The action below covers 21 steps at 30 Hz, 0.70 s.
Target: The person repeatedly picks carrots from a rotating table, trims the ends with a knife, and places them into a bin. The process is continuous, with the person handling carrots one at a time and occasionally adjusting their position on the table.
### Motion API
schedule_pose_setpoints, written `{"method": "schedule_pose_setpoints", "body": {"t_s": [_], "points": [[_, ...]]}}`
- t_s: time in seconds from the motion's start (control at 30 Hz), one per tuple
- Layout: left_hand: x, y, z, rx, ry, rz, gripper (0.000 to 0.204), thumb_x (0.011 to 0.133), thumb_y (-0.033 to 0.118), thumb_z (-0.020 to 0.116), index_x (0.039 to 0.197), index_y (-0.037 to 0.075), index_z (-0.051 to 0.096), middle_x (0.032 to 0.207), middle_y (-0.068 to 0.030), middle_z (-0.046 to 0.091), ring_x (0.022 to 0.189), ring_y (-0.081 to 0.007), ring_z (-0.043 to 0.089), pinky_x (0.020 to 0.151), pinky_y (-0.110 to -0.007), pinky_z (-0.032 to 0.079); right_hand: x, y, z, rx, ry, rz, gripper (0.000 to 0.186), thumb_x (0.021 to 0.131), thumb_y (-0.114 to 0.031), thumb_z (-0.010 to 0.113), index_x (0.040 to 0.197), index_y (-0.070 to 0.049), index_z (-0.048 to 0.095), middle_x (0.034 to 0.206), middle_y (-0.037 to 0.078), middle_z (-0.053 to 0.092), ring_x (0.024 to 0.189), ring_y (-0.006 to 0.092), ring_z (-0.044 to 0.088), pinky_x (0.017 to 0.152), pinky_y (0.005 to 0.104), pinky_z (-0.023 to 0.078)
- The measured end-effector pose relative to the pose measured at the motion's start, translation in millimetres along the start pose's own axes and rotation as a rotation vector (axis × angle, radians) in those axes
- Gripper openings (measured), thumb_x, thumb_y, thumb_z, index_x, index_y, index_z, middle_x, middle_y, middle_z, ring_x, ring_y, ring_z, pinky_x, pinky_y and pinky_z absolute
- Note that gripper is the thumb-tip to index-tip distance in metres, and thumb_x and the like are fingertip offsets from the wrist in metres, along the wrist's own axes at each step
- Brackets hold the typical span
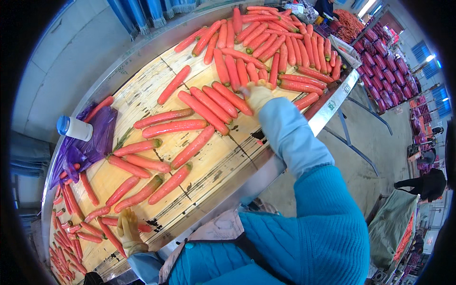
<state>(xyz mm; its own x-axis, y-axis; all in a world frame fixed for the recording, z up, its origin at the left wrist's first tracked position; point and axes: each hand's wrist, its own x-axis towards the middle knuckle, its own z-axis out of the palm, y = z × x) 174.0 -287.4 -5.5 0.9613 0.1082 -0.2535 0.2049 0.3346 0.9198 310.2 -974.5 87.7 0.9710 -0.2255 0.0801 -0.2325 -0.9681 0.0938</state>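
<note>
Gloved left hand [129, 232] at eight o'clock and right hand [260, 96] at one are apart, grips unclear; glossy carrots [204, 113] could roll if nudged.

A blue-capped white bottle [80, 129] and purple plastic bag [105, 124] at left; stacked purple sacks [385, 66], upper right.

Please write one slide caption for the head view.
Gloved left hand and right hand among carrots on a metal-edged table; white bottle by purple plastic.
</note>
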Motion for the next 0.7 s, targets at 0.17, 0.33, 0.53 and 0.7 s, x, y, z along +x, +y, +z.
{"method": "schedule_pose_setpoints", "body": {"t_s": [0.17,0.33,0.53,0.7], "points": [[-2.9,-2.2,-26.8,-0.01,-0.055,0.028,0.045,0.107,0.026,0.055,0.142,-0.001,0.053,0.145,-0.0202,0.054,0.132,-0.0356,0.055,0.108,-0.046,0.05,-55.9,-113.9,2.2,0.182,0.042,-0.388,0.031,0.101,-0.031,0.05,0.123,-0.018,0.067,0.114,0.019,0.069,0.107,0.0351,0.067,0.097,0.0504,0.05],[-6.6,-4.0,-53.0,-0.099,-0.082,0.113,0.044,0.107,0.026,0.053,0.142,-0.001,0.052,0.145,-0.0218,0.053,0.132,-0.0359,0.055,0.108,-0.046,0.05,-48.1,-108.4,-26.8,0.771,0.13,-0.066,0.028,0.095,-0.015,0.055,0.119,-0.008,0.068,0.102,0.024,0.071,0.094,0.0428,0.069,0.082,0.0467,0.056],[-10.7,8.4,-60.9,-0.067,-0.016,0.059,0.05,0.107,0.034,0.053,0.142,-0.002,0.051,0.146,-0.021,0.053,0.133,-0.0333,0.055,0.109,-0.045,0.048,13.2,-31.3,7.6,0.133,0.005,0.257,0.031,0.092,-0.01,0.057,0.122,-0.001,0.063,0.09,0.027,0.069,0.081,0.0387,0.071,0.072,0.0488,0.056],[-12.6,4.7,-13.2,-0.086,-0.036,0.101,0.042,0.107,0.026,0.053,0.14,0.0,0.054,0.14,-0.0192,0.059,0.126,-0.0324,0.06,0.106,-0.044,0.05,16.9,-38.6,33.7,0.204,-0.027,0.269,0.033,0.092,-0.013,0.058,0.123,-0.002,0.063,0.092,0.027,0.07,0.082,0.0383,0.071,0.073,0.0486,0.057]]}}
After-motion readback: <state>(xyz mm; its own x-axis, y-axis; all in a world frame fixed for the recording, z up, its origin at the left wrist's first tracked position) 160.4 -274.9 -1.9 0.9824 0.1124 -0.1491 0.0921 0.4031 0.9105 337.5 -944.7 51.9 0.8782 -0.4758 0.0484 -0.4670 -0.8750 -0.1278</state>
